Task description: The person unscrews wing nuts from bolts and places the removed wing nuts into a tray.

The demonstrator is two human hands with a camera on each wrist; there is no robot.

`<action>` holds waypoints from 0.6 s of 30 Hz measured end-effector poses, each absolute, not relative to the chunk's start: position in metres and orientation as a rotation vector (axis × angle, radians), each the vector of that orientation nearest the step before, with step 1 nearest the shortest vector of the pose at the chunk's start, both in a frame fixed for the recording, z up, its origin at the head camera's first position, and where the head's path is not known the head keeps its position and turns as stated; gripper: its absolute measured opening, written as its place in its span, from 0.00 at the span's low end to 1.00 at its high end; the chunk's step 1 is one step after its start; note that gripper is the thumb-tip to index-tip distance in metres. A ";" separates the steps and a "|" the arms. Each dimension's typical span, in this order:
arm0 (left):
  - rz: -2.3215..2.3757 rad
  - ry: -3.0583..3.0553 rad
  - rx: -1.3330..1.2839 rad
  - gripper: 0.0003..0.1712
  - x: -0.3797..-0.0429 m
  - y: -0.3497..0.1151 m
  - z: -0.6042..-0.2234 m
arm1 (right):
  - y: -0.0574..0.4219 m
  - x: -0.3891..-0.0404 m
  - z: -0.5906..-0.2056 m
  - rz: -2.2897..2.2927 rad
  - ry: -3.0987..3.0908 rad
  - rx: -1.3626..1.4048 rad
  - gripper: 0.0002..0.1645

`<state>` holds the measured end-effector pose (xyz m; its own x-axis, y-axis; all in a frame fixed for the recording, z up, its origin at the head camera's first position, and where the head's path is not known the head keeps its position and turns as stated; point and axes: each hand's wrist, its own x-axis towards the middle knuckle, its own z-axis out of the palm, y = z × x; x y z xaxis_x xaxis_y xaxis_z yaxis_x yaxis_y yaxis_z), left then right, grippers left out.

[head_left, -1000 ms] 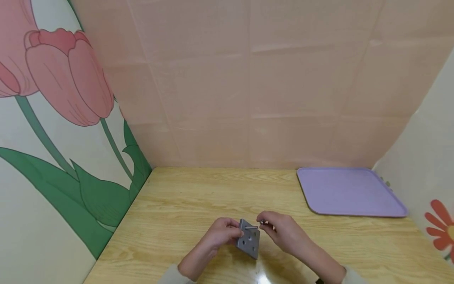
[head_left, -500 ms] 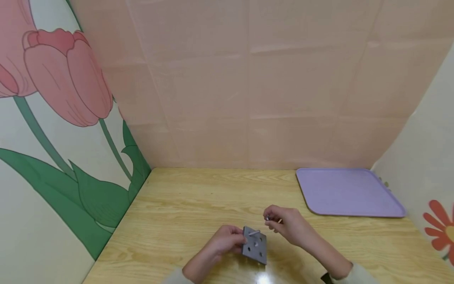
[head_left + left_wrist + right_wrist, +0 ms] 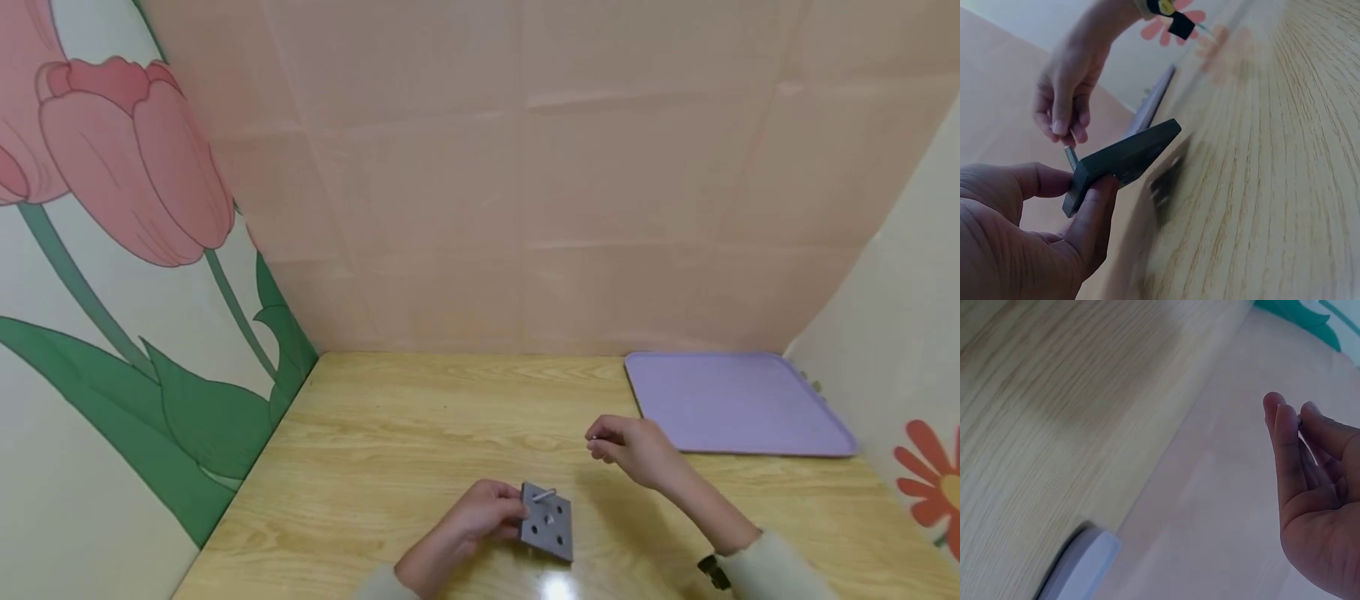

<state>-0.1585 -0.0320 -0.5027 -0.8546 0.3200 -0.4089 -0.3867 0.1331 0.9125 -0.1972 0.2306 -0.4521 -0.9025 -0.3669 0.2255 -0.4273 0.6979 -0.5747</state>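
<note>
My left hand (image 3: 483,510) grips the left edge of a square grey metal plate (image 3: 548,538), thumb in front and fingers behind. Several round holes pierce the plate, which is tilted above the table. A thin metal rod (image 3: 545,495) sticks out of its upper left hole; the left wrist view shows the plate (image 3: 1125,150) nearly edge-on. Up and to the right, apart from the plate, my right hand (image 3: 637,450) pinches a tiny shiny metal piece (image 3: 1299,420) between thumb and fingertips. The fingers cover most of that piece, so its kind cannot be told.
A purple tray (image 3: 738,400) lies at the table's back right, just beyond my right hand. The wood-grain table (image 3: 390,433) meets a pinkish backdrop (image 3: 420,208) behind. A flower-printed wall (image 3: 142,167) stands at the left. A small black object (image 3: 714,572) is at my right wrist.
My right hand has drawn away from the rod, up and to the right, with the tiny metal piece. The left hand and plate have shifted slightly right and down.
</note>
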 end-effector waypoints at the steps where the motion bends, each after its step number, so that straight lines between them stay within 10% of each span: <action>1: 1.780 1.898 -0.061 0.12 -0.159 -0.031 -0.504 | 0.234 -0.200 -0.453 0.977 -2.834 0.626 0.02; 18: 1.761 1.850 -0.062 0.10 -0.162 -0.030 -0.513 | 0.285 -0.239 -0.462 0.759 -2.937 0.456 0.09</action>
<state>-0.1619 -0.0304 -0.5125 -0.8316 0.3497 -0.4315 -0.4137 0.1284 0.9013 -0.2392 0.2855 -0.4623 -0.9532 -0.2659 0.1438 -0.3023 0.8336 -0.4623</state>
